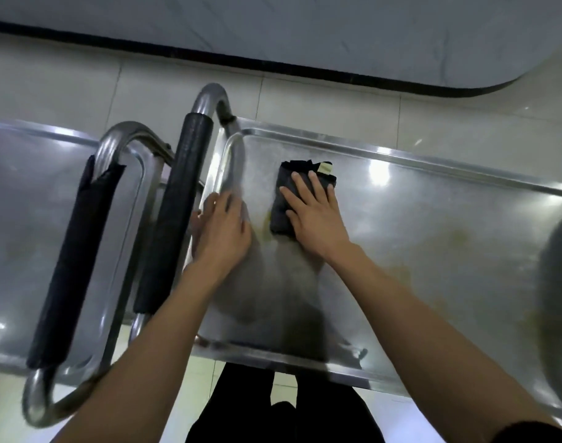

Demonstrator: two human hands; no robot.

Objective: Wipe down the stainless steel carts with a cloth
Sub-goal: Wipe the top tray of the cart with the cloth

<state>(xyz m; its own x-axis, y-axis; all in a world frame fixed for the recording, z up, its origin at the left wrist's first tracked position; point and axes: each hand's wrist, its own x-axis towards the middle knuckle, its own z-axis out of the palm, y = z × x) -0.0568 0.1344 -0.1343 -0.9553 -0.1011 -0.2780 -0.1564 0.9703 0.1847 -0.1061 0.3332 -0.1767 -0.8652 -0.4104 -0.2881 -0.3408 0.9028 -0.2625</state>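
Tiled floor all round, dark-edged wall base at twelve o'clock. Two stainless steel carts side by side below me. Right cart fills the view from centre out to three o'clock; its top tray is dull, with yellowish smears near the middle and toward four o'clock. Left cart sits at nine o'clock. The foam-wrapped push handles of both carts stand between them, tubes nearly touching.

My left hand rests flat, fingers straight, on the right cart's tray edge just beside its handle, bracing. My right hand presses flat on the cloth, fingers spread, not curled round it.

Cloth: dark, folded into a pad, lying on the tray just at one o'clock of centre, a pale tag showing at its far corner. Judged soft, light and limp; likely to bunch or unfold if pushed by one corner. Best driven under the whole palm. Steel looks slick, so the pad should glide; the cart may roll, hence the bracing hand.
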